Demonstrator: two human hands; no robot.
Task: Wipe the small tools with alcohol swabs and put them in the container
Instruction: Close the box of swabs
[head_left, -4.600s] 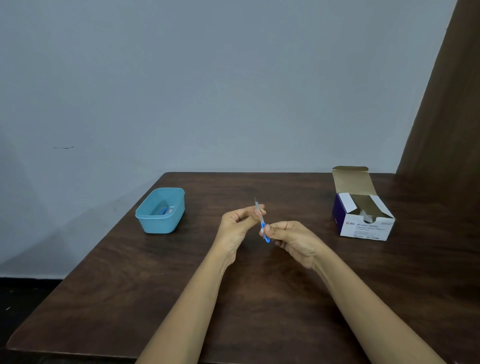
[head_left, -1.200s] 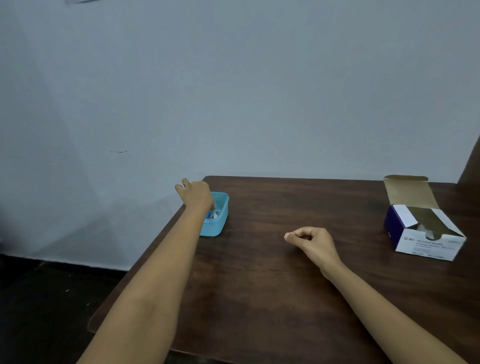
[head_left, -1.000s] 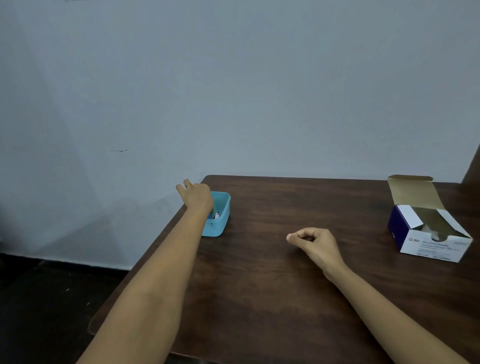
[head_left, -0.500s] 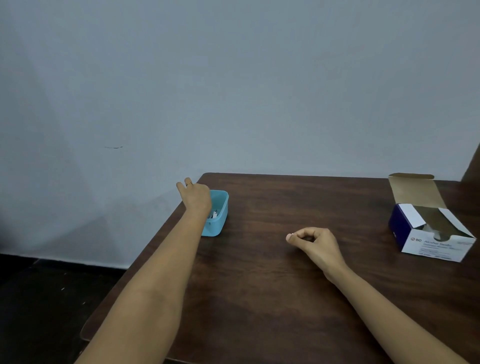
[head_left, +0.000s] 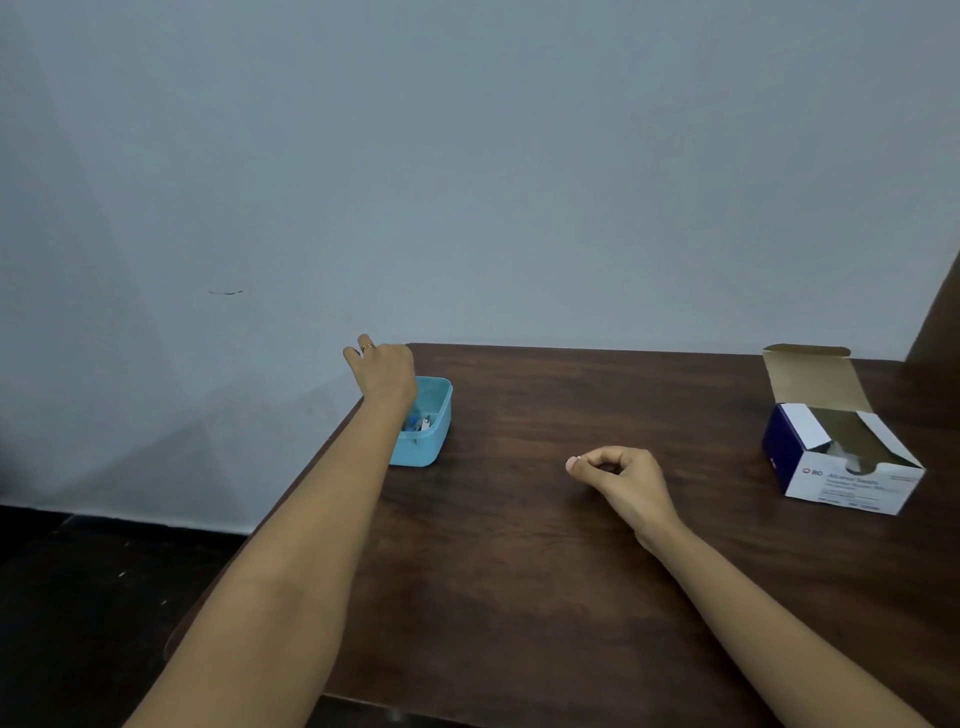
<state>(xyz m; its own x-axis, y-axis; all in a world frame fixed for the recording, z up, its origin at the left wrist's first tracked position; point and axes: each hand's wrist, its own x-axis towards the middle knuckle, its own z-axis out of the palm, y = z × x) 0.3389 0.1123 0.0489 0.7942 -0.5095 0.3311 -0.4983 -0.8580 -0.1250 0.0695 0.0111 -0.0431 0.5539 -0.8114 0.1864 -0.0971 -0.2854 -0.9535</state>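
Blue container (head_left: 427, 442) sits at table (head_left: 519, 582) edge under left hand (head_left: 387, 372), grip hidden; right hand (head_left: 621, 476) clenched mid-table.

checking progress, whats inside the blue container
A silvery tool and a blue piece show in the blue container. The left hand covers the rest of its inside.

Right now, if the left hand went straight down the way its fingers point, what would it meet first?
Most likely the small tools lying in the blue container; the left hand hangs right over them. Its fingertips are hidden, so it may already touch.
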